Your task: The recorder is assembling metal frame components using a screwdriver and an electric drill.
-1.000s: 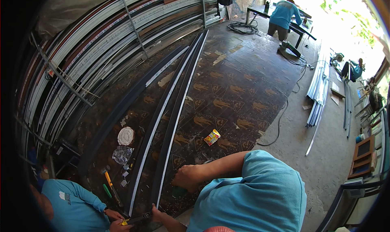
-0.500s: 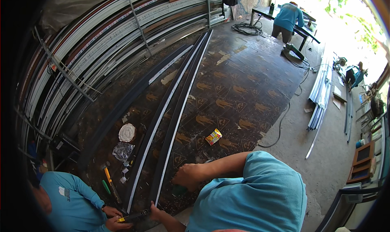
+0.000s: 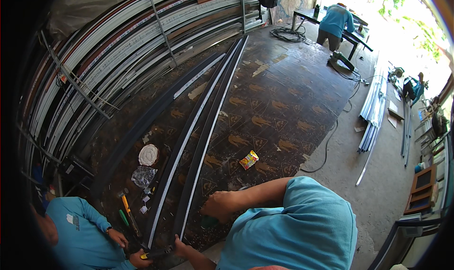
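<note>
My left hand [image 3: 183, 248] is closed at the near end of a long dark metal profile [image 3: 204, 145] with a white edge strip, its thumb against the end. A short dark piece [image 3: 163, 251] lies between it and a co-worker's hand [image 3: 140, 259], which grips something with a yellow end. My right hand [image 3: 220, 206] is closed, low over the board just right of that profile. Beneath it shows part of a green tool [image 3: 209, 221]; the hand and arm hide the rest. A second dark profile [image 3: 182, 147] lies alongside on the left.
A hammer [image 3: 128, 209], a plastic bag [image 3: 143, 175], a round white roll [image 3: 148, 154] and a yellow packet [image 3: 248, 160] lie on the dark board [image 3: 283, 109]. Racked profiles [image 3: 118, 38] line the left wall. Silvery bars [image 3: 371, 114] lie on the concrete, right.
The co-worker at the left has drawn one hand up and away from the yellow-ended thing; the other still grips it, slightly shifted. My own hands stay nearly where they were.
</note>
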`<act>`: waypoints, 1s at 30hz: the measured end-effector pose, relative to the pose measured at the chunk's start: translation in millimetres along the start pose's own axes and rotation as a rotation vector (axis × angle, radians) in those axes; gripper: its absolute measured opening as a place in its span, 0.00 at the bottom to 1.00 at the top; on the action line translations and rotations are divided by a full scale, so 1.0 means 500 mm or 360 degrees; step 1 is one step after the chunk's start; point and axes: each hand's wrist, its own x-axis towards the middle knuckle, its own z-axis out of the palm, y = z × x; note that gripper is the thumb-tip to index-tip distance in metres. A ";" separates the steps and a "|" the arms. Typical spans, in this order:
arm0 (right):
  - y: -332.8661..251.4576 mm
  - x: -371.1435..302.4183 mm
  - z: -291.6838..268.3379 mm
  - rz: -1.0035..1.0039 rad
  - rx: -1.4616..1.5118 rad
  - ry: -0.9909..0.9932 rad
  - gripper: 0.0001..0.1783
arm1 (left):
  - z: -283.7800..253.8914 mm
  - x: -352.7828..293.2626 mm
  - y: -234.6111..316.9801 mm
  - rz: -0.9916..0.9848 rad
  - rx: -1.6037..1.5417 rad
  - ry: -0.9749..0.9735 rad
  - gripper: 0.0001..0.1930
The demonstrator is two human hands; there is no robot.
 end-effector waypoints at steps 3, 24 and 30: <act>-0.002 -0.001 -0.004 0.0039 0.0011 -0.0040 0.31 | -0.003 -0.005 0.007 0.0059 0.0018 0.0021 0.35; -0.057 -0.032 -0.046 0.0290 -0.0007 -0.0185 0.45 | 0.008 -0.155 0.060 0.0940 0.0277 0.0412 0.34; -0.102 0.038 -0.095 -0.0152 -0.0004 -0.0085 0.41 | 0.002 -0.182 0.091 0.0020 0.0327 0.0809 0.43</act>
